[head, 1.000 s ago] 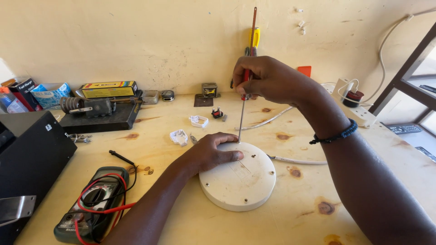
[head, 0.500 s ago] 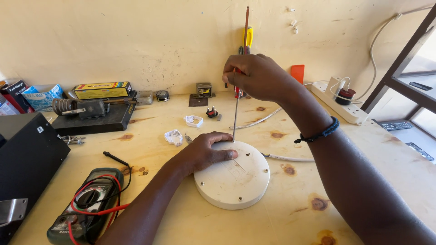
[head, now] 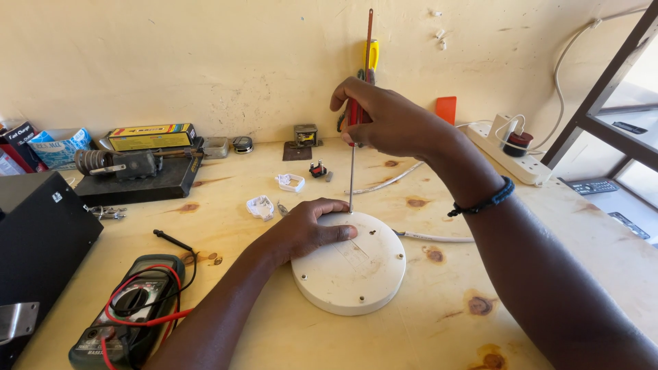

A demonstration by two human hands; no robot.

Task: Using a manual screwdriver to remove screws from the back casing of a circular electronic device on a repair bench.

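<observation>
A round white disc-shaped fixture (head: 353,268) lies flat on the wooden bench (head: 439,322). My left hand (head: 308,229) presses on its near-left rim, fingers curled over the edge. My right hand (head: 380,120) grips the red handle of a long screwdriver (head: 352,171) held upright, its tip touching the disc's far edge beside my left fingers. A white cable (head: 432,237) runs out from under the disc to the right.
A multimeter with red and black leads (head: 130,312) lies front left beside a black box (head: 38,250). Small white plastic parts (head: 274,195), a plug, a transformer and boxes sit along the wall. A white power strip (head: 510,154) lies at right.
The view has shifted slightly, so the disc sits a little more to the left. My hands keep the same grip, with the screwdriver still upright on the disc's far edge.
</observation>
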